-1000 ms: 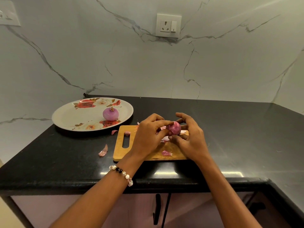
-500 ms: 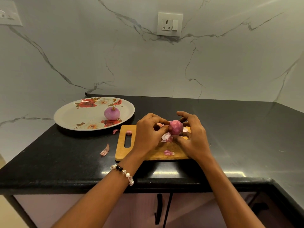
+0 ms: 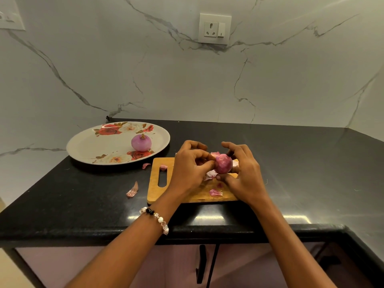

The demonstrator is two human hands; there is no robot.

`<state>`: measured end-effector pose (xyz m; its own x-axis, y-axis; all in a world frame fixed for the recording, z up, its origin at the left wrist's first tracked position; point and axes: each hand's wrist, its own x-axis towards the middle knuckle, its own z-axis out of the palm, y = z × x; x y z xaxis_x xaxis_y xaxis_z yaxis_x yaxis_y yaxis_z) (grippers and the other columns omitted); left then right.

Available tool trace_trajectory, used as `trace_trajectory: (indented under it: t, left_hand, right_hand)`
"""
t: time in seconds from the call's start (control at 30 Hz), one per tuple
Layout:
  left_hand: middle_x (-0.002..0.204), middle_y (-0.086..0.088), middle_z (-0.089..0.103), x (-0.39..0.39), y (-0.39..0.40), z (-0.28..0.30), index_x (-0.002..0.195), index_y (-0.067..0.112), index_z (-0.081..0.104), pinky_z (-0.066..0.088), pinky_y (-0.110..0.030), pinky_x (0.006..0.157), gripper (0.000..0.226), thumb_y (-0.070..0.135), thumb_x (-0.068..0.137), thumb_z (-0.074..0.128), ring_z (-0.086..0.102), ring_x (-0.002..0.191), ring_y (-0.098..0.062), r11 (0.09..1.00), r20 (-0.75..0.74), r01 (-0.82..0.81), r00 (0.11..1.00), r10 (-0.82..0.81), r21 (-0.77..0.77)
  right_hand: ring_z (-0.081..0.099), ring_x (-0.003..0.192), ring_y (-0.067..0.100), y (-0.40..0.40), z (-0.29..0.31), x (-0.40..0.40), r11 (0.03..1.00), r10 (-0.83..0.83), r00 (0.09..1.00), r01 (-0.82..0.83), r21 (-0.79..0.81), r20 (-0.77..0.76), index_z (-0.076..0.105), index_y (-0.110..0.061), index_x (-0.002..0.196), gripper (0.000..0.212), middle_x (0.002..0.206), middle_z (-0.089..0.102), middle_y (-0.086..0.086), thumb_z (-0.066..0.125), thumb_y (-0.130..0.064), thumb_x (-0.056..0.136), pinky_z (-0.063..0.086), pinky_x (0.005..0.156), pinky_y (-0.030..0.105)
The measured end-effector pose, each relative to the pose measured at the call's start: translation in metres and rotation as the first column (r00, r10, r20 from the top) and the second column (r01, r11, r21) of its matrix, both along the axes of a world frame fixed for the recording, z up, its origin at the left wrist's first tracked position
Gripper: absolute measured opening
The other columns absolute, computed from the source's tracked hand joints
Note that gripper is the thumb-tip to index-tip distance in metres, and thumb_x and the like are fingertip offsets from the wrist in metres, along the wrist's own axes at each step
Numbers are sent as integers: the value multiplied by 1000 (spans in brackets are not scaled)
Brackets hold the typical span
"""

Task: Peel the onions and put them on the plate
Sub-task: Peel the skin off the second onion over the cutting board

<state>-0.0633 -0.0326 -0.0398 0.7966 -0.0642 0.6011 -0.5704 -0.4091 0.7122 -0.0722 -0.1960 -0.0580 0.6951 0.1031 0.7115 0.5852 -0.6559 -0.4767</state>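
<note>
A black counter (image 3: 291, 163) carries everything here. Well off to the left of the fingers, the flowered plate (image 3: 87, 146) holds one peeled onion (image 3: 141, 143), so that part of the task appears done. Directly beneath the fingers lies the wooden cutting board (image 3: 187, 196), strewn with skin scraps (image 3: 215, 192); another scrap (image 3: 132, 191) lies on the counter left of the board.

Peeling the second onion seems to be the step in hand. The right hand (image 3: 245, 175) cups this onion (image 3: 223, 166) above the board, fingers curled round its far side and thumb under it. The left hand (image 3: 191, 169) pinches at the onion's left flank, fingertips (image 3: 211, 161) closed on what looks like a flap of skin, though the flap itself is hard to make out.

Next, I judge, comes a steady pull away from the right-hand fingers, then turning the onion to check for remaining skin.
</note>
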Motion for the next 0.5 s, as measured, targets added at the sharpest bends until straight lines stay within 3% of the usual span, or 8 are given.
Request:
trace_trajectory:
  t: [0.07,0.2,0.3,0.5]
  left_hand:
    - [107,4,50,0,0,0,87,9,73,42,-1,74,12,17,79,75,50,94,1,1000,-6,10,1000,-10,1]
    - [112,3,46,0,-2,1,90,7,70,41,-1,77,11,17,85,70,50,95,-3,999,-11,25,1000,-25,47]
    - [115,3,44,0,-3,0,90,7,68,40,-1,78,10,16,87,67,51,96,-6,997,-17,31,999,-30,65]
    - [115,3,41,0,-4,-1,87,9,63,38,0,77,7,15,90,62,47,94,1,994,10,34,999,-35,104]
  right_hand:
    - [54,99,12,0,0,-1,1000,-6,1000,6,8,0,54,-12,134,78,115,49,-1,87,4,65,49,80,5]
    - [54,95,8,1,1,-1,1000,-7,1000,7,7,2,54,-12,134,79,112,49,-2,89,0,65,51,79,10]
    - [53,97,0,1,0,-1,1000,-10,1000,10,3,8,54,-12,134,79,110,50,-2,89,0,64,46,78,3]
    - [52,94,-2,0,1,0,1000,-12,1000,12,14,3,53,-10,134,80,110,51,-2,90,-2,63,42,81,1]
